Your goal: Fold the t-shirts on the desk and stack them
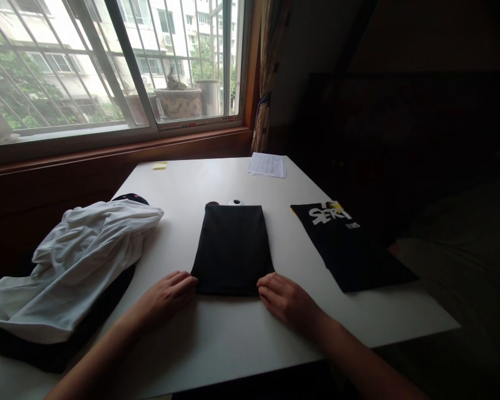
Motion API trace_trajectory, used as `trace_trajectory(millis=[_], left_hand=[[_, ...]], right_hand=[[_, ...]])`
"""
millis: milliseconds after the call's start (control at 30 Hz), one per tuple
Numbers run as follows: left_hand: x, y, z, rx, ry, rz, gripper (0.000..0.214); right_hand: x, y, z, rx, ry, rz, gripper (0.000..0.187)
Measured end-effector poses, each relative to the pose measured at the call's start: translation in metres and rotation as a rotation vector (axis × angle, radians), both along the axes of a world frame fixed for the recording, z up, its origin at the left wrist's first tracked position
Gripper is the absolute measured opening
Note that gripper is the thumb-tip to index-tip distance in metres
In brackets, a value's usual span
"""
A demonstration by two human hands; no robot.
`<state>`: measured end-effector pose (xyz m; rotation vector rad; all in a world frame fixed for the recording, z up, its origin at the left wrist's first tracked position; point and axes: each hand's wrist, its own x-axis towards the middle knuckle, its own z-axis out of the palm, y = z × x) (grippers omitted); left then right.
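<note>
A black folded garment (232, 247) lies flat as a narrow rectangle in the middle of the white table (216, 344). My left hand (166, 295) rests at its near left corner, fingers curled with the tips at the cloth's edge. My right hand (284, 300) sits at the near right corner, fingers bent and touching the fabric. Whether either hand pinches the cloth is unclear.
A crumpled white garment (73, 261) lies over dark cloth at the table's left. A black folded item with white and yellow lettering (345, 244) lies at the right. A paper sheet (267, 165) and a yellow note (159, 165) sit near the window; a small round object (235, 202) is behind the black garment.
</note>
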<state>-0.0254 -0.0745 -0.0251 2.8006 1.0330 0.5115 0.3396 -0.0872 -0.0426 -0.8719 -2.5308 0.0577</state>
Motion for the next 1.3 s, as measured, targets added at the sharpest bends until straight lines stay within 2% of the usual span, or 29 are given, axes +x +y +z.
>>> trace_trajectory(millis=[100, 200, 367, 467, 533, 600, 700, 833, 933, 1033, 1167, 1300], left_hand=[[0.002, -0.001, 0.004, 0.016, 0.091, -0.044, 0.022], [0.006, -0.004, 0.009, 0.039, 0.180, -0.021, 0.022], [0.024, -0.012, 0.034, -0.047, 0.309, -0.021, 0.017], [0.040, -0.004, 0.046, -0.039, 0.280, -0.041, 0.019], [0.053, 0.008, 0.047, 0.010, 0.189, -0.029, 0.017], [0.069, 0.025, 0.040, 0.066, 0.109, 0.008, 0.021], [0.094, 0.055, 0.018, 0.097, 0.108, 0.089, 0.046], [0.110, 0.104, -0.013, -0.021, 0.199, 0.281, 0.058], [0.097, 0.140, -0.022, -0.104, 0.228, 0.481, 0.060], [0.071, 0.165, -0.023, -0.196, 0.236, 0.607, 0.061], [0.042, 0.177, -0.025, -0.227, 0.197, 0.698, 0.060], [0.027, 0.177, -0.032, -0.209, 0.141, 0.770, 0.057]], right_hand=[[0.006, 0.006, 0.001, -0.046, -0.036, 0.023, 0.015], [0.009, 0.005, 0.004, -0.081, -0.057, 0.013, 0.010], [0.013, -0.006, 0.008, -0.122, -0.033, 0.037, 0.010], [0.014, -0.012, 0.009, -0.112, -0.002, 0.058, 0.014], [0.015, -0.013, 0.009, -0.087, 0.015, 0.065, 0.018], [0.015, -0.014, 0.008, -0.064, 0.024, 0.070, 0.023], [0.016, -0.015, 0.009, -0.060, 0.023, 0.078, 0.034], [0.017, -0.015, 0.011, -0.119, 0.011, 0.088, 0.045], [0.018, -0.015, 0.009, -0.145, 0.013, 0.089, 0.044], [0.019, -0.014, 0.007, -0.155, 0.021, 0.088, 0.042], [0.020, -0.013, 0.008, -0.166, 0.033, 0.094, 0.039], [0.021, -0.013, 0.013, -0.178, 0.069, 0.097, 0.034]])
